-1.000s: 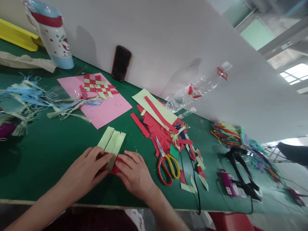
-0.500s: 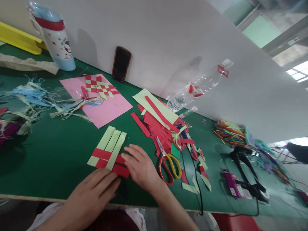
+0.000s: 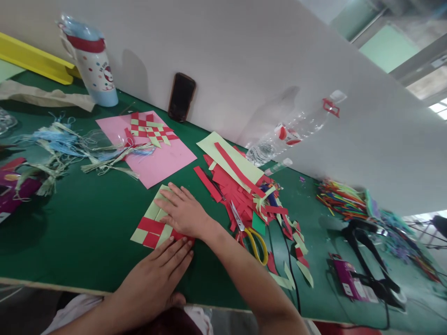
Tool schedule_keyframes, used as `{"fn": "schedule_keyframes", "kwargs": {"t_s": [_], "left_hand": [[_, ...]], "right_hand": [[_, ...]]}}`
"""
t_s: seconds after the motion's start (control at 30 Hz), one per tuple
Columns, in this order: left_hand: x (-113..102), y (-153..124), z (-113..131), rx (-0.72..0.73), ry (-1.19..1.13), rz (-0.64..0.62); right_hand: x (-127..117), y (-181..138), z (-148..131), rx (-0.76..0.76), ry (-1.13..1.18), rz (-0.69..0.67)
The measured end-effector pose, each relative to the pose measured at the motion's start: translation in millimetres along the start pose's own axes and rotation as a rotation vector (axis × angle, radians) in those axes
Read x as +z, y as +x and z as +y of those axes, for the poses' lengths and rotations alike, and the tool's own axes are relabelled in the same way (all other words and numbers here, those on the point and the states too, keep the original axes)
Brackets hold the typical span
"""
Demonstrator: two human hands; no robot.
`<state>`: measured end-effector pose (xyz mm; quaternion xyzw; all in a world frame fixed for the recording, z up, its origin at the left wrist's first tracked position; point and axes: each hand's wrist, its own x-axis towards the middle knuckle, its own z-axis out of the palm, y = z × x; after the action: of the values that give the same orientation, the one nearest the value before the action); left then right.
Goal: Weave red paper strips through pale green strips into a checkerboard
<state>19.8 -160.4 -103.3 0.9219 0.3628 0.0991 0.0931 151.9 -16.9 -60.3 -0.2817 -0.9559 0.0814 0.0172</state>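
A small mat of woven red and pale green paper strips (image 3: 151,231) lies on the green table near its front edge. My right hand (image 3: 183,209) lies open on its right part, fingers spread over the pale green strips. Fingers outstretched, my left hand (image 3: 159,272) rests on the lower right edge of the mat, its fingertips on red paper just below my right hand. Both hands cover the mat's right side. Right of them are scissors (image 3: 253,242) with one yellow and one red handle, partly behind my right forearm.
Paper scraps (image 3: 240,200) pile up beyond the scissors. Pink paper (image 3: 162,163) bears woven pieces. A phone (image 3: 181,97), a flask (image 3: 96,70) and a tilted plastic bottle (image 3: 275,142) stand at the wall. Tassels (image 3: 59,139) lie left, a black stand (image 3: 370,260) right.
My right hand has moved left from beside the mat onto its pale green strips. My left hand has shifted right along the lower edge. The whole view has shifted slightly.
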Motion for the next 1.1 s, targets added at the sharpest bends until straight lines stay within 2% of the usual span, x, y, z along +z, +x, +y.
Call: {"fn": "schedule_keyframes", "kwargs": {"t_s": [0.1, 0.2, 0.27, 0.37, 0.47, 0.53, 0.7, 0.83, 0.93, 1.1], "left_hand": [[-3.8, 0.2, 2.4, 0.017, -0.016, 0.032], [-17.6, -3.8, -1.8, 0.013, -0.057, 0.129], [-31.0, -8.5, -13.9, -0.095, -0.088, 0.226], [-48.6, -13.6, -43.7, -0.318, -0.167, 0.265], [-55.1, -12.3, -70.3, -0.449, -0.275, 0.194], [-54.7, -9.0, -78.8, -0.465, -0.32, 0.128], [-55.8, -1.3, -76.8, -0.477, -0.325, 0.021], [-58.9, -0.1, -73.8, -0.471, -0.31, 0.009], [-58.6, 0.1, -74.2, -0.461, -0.31, 0.02], [-57.5, 1.3, -76.3, -0.452, -0.319, 0.006]], "right_hand": [[0.5, -1.3, -0.7, 0.023, 0.016, -0.007], [-0.9, -1.8, -0.7, 0.038, 0.03, -0.011], [-1.5, -1.5, -0.6, 0.042, 0.043, -0.02], [-1.7, -1.4, -0.2, 0.038, 0.07, -0.018], [-1.4, -4.5, 0.9, 0.056, 0.101, 0.035], [-2.0, -9.3, 2.0, 0.082, 0.116, 0.086], [-10.7, -28.4, 1.4, 0.137, 0.138, 0.153], [-22.2, -44.5, -7.2, 0.157, 0.176, 0.201], [-32.6, -55.7, -18.3, 0.131, 0.237, 0.148], [-51.7, -66.3, -32.0, 0.068, 0.436, -0.041]]}}
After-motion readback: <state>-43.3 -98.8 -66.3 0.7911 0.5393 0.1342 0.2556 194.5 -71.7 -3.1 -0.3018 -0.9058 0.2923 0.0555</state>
